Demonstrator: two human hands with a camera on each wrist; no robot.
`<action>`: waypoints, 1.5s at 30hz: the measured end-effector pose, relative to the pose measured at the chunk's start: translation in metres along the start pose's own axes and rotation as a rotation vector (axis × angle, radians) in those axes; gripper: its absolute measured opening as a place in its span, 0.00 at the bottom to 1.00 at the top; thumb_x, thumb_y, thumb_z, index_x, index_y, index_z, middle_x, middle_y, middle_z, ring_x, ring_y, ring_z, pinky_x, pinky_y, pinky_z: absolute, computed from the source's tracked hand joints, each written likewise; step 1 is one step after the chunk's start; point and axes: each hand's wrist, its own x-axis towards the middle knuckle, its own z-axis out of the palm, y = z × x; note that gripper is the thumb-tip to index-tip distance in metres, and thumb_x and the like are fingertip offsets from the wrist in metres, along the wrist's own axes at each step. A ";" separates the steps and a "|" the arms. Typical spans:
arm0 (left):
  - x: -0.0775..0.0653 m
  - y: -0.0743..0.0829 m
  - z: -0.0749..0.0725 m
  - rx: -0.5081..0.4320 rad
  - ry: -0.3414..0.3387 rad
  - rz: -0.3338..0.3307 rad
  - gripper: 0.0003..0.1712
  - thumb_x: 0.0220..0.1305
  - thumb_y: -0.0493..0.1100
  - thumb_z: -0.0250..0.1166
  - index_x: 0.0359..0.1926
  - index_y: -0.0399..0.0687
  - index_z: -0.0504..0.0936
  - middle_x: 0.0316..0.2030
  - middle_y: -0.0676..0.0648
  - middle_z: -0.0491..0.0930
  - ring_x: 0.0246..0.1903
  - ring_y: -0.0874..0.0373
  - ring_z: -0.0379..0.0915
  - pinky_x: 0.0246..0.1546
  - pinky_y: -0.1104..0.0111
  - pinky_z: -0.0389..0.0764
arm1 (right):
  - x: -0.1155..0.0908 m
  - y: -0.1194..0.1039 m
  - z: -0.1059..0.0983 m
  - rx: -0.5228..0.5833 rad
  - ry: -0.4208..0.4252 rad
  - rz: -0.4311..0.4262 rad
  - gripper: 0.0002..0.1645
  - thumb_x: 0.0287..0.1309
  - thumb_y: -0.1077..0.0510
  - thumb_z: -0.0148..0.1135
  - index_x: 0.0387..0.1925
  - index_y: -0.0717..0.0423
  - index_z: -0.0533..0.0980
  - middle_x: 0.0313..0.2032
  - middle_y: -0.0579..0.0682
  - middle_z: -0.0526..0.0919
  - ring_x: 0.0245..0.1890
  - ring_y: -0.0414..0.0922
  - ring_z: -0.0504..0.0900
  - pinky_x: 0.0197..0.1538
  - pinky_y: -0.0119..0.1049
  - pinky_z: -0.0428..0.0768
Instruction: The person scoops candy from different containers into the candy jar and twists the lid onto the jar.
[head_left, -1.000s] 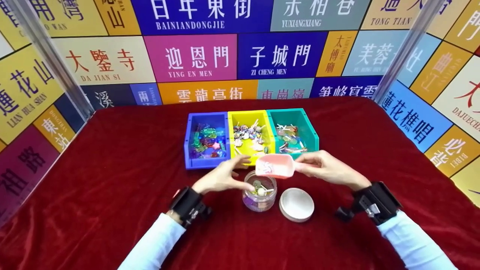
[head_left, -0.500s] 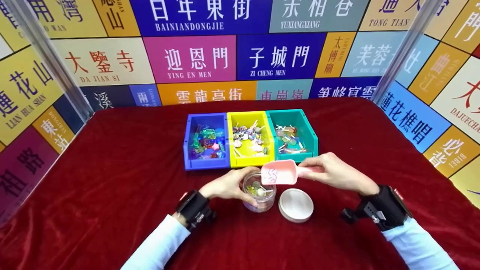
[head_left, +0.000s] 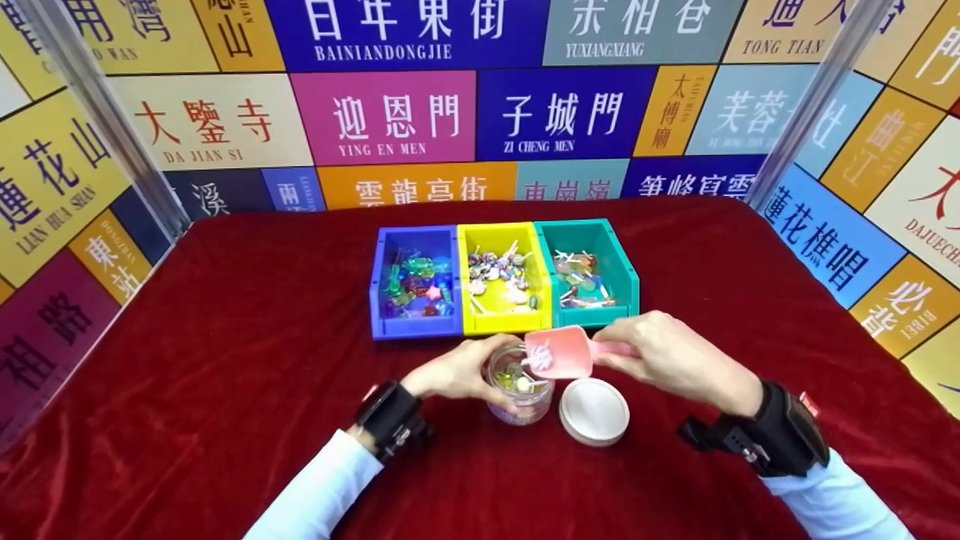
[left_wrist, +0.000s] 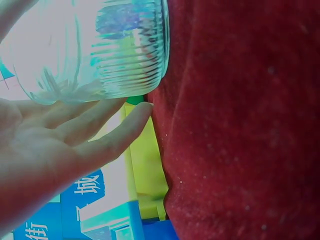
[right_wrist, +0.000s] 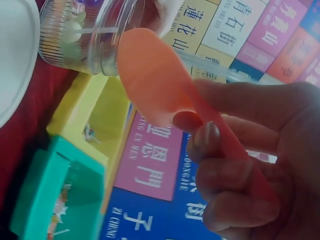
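Count: one pink plastic scoop (head_left: 571, 352), one clear ribbed jar (head_left: 539, 406), one round whitish lid (head_left: 595, 411), three plastic bins (head_left: 508, 323) (blue, yellow, green). Scoop lies crosswise at jar mouth, bowl pointing left; rim contact uncertain. Right hand (head_left: 675, 356) clamps its handle; left hand's (head_left: 456, 370) spread fingers curve round jar.

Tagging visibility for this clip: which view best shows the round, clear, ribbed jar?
The head view: most of the jar shows, open mouth and contents included, though the left hand partly covers it. Left wrist shows its ribbed wall, cropped; right wrist shows its side and neck, cropped above.
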 end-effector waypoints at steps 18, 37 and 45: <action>-0.001 0.000 0.000 -0.001 0.001 0.015 0.43 0.39 0.46 0.74 0.58 0.42 0.65 0.50 0.43 0.74 0.49 0.54 0.70 0.52 0.69 0.69 | -0.002 0.006 0.000 -0.018 -0.012 0.043 0.09 0.53 0.51 0.60 0.27 0.51 0.79 0.21 0.38 0.77 0.21 0.34 0.73 0.27 0.29 0.73; -0.014 -0.010 -0.019 -0.144 0.118 0.008 0.37 0.50 0.47 0.66 0.57 0.32 0.65 0.50 0.36 0.72 0.48 0.47 0.71 0.46 0.59 0.75 | -0.004 0.043 -0.001 0.170 0.115 0.299 0.12 0.53 0.53 0.61 0.34 0.58 0.79 0.25 0.46 0.79 0.24 0.40 0.70 0.28 0.31 0.69; -0.023 -0.021 -0.042 0.036 0.776 0.014 0.13 0.51 0.32 0.63 0.39 0.30 0.76 0.35 0.36 0.78 0.35 0.46 0.75 0.37 0.59 0.78 | 0.004 0.067 -0.003 0.039 0.160 0.530 0.18 0.57 0.51 0.54 0.36 0.65 0.76 0.25 0.54 0.77 0.26 0.50 0.71 0.30 0.38 0.67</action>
